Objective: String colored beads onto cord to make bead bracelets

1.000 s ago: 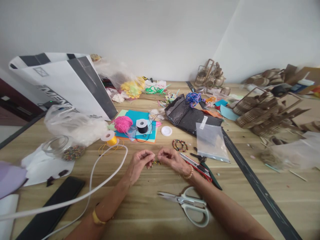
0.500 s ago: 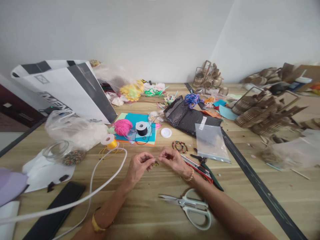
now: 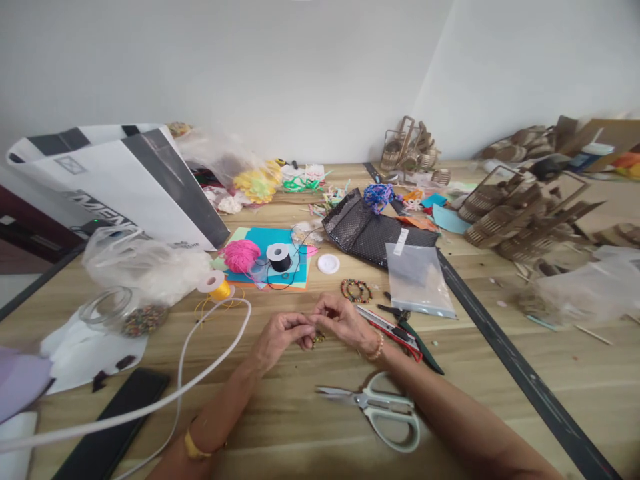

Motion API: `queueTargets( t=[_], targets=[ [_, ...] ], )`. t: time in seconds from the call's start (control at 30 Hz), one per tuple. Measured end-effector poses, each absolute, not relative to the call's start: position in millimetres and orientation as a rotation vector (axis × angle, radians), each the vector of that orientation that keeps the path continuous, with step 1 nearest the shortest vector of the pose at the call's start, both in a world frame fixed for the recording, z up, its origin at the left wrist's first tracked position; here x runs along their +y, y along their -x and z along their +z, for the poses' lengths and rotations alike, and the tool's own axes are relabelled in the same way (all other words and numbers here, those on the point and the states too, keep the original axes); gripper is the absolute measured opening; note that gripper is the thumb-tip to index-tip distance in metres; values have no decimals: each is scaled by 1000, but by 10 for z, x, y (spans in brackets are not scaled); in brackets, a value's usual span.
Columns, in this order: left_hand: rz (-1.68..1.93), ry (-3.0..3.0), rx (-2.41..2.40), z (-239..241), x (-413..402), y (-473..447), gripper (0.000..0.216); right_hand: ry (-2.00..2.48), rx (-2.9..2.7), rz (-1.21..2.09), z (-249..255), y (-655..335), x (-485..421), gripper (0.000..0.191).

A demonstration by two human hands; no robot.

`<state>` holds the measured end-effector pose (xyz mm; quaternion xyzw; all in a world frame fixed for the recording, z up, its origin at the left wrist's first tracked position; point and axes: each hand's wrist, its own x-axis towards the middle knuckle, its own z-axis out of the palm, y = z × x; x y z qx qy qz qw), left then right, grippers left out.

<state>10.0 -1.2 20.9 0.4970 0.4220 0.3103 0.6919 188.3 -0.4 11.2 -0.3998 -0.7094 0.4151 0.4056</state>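
Observation:
My left hand (image 3: 281,339) and my right hand (image 3: 346,321) meet fingertip to fingertip above the table, both in a pinch. A small string of coloured beads (image 3: 319,340) hangs just below the fingertips; its cord is too fine to make out, and the fingers partly hide it. Beyond my right hand lies a beaded bracelet (image 3: 357,291) in loops. Scissors (image 3: 373,407) with pale handles rest below the hands. A red and grey utility knife (image 3: 393,330) lies beside my right wrist, next to dark-green-handled pliers (image 3: 420,347).
At left are a glass jar of beads (image 3: 143,320), a yellow thread spool (image 3: 217,285) and a white cable (image 3: 220,383). Ahead lie a black cord spool (image 3: 279,257), pink yarn (image 3: 241,256), a white lid (image 3: 329,264) and a clear plastic bag (image 3: 420,283). Woven baskets (image 3: 493,213) stand right.
My fingertips have come closer together and now touch or overlap. The beads show slightly lower and further right beneath them. The whole view has shifted a little.

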Motion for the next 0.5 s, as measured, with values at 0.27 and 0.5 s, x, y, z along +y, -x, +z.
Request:
queueTargets(
  t=[0.27,0.5],
  targets=[
    [720,-885,900,103,-19,-141,27,1012,-1766,1108,117,-1878,-5,30],
    [845,-701,899,105,26,-126,32,1037,-1662,890,48,-1879,35,26]
  ],
)
